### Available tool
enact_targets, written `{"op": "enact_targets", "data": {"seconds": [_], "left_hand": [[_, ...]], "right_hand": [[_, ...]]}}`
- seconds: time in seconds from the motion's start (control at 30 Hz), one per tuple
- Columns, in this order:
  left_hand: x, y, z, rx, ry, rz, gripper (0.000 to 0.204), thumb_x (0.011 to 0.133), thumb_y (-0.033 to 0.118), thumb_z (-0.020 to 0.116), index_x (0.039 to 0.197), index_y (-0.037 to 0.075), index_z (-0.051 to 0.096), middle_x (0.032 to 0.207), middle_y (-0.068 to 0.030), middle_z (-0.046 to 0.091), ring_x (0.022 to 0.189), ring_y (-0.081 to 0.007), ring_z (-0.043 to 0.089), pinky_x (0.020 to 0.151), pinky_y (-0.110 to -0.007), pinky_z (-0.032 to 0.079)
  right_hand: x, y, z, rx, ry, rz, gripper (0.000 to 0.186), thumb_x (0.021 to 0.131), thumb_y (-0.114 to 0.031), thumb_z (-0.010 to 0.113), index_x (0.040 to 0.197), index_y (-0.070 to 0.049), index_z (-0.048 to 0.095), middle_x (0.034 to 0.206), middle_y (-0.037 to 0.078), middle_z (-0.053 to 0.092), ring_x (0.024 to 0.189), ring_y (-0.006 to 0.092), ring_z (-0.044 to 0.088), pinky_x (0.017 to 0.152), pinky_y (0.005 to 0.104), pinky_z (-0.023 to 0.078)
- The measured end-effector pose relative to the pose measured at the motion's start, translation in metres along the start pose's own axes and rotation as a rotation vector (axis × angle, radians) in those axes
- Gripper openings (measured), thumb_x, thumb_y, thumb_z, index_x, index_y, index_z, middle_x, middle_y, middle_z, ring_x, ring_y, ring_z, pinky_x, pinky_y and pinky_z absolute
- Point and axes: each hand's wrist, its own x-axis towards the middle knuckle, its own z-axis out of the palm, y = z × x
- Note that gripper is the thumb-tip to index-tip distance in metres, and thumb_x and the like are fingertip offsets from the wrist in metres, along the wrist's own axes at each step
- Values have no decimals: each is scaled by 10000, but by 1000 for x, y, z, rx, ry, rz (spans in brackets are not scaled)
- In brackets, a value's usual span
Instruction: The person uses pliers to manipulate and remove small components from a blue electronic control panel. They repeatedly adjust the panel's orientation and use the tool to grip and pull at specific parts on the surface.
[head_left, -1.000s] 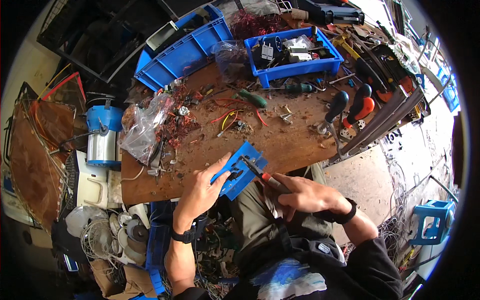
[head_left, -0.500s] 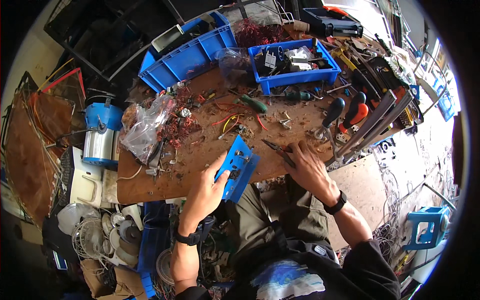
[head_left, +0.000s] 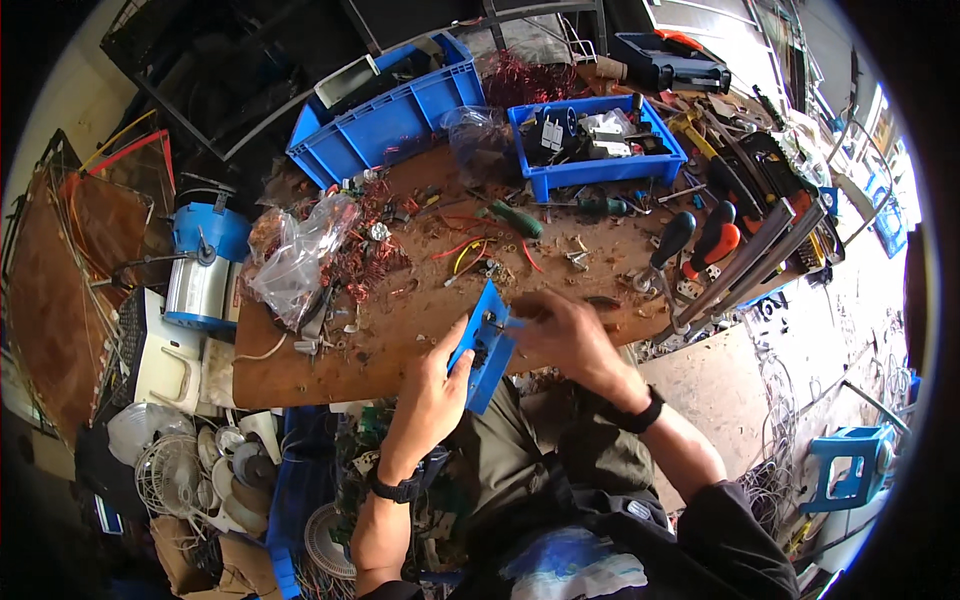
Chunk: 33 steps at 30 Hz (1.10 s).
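Observation:
My left hand [head_left: 434, 400] grips a bent blue metal panel [head_left: 488, 380] by its left side, thumb across its face. Small metal and dark fittings are mounted on the panel, which is tilted above the bench's front edge. Against the panel's right edge is my right hand [head_left: 578, 345], its fingers smeared by motion, so what they hold, if anything, is unclear. A dark curved tool [head_left: 602, 301], possibly a plier handle, shows on the bench behind that hand.
The wooden bench [head_left: 400, 340] carries wire scraps, a green-handled screwdriver [head_left: 515, 221], a clear plastic bag [head_left: 300, 260] and two blue bins [head_left: 400, 120]. At right stand a red-and-black handled tool [head_left: 714, 240] and metal bars [head_left: 745, 265]. Fan parts [head_left: 170, 475] lie at lower left.
My right hand has moved left to the panel's edge; the pliers seen in it earlier no longer show there. My left hand and the panel have shifted slightly right, the panel turned more upright.

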Motion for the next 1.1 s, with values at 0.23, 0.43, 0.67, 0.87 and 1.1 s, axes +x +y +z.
{"op": "enact_targets", "data": {"seconds": [0.23, 0.43, 0.67, 0.87, 1.1], "left_hand": [[3, -10, 10, 113, 97, 207, 457, 1056, 82, 539, 1494, -43, 506, 1154, -394, 653, 1084, -543, 651, 885, -514, 536], [3, 3, 5, 73, 58, 131, 469, 1047, 62, 534, 1505, -35, 494, 1250, -391, 632, 1193, -547, 597, 982, -503, 520], [2, 10, 7, 86, 77, 152, 471, 1049, 54, 527, 1515, -7, 490, 1188, -386, 650, 1124, -550, 616, 912, -520, 530], [0, 11, 6, 102, 82, 123, 459, 1046, 65, 546, 1496, -17, 511, 1188, -371, 661, 1128, -517, 638, 896, -486, 544], [-1, 15, 4, 107, 52, 39, 458, 1051, 119, 574, 1494, 12, 529, 1212, -351, 668, 1179, -488, 630, 899, -444, 559]], "right_hand": [[8, 2, 40, 66, 213, -144, 257, 899, -134, 831, 1093, 0, 728, 1006, 135, 768, 928, 224, 740, 821, 356, 569], [15, 10, 45, 141, 232, -271, 250, 913, -169, 821, 1069, -6, 714, 1020, 148, 749, 913, 274, 738, 823, 391, 569], [13, 10, 42, 121, 220, -333, 239, 934, -129, 807, 1104, 5, 706, 1012, 111, 737, 938, 180, 718, 829, 339, 572], [12, 15, 44, 101, 213, -245, 248, 898, -69, 809, 1111, 0, 704, 1014, 102, 730, 944, 197, 713, 851, 346, 571], [12, 15, 45, 85, 258, -241, 250, 897, -100, 833, 1099, -20, 711, 1000, 111, 734, 959, 228, 728, 858, 356, 571]]}}
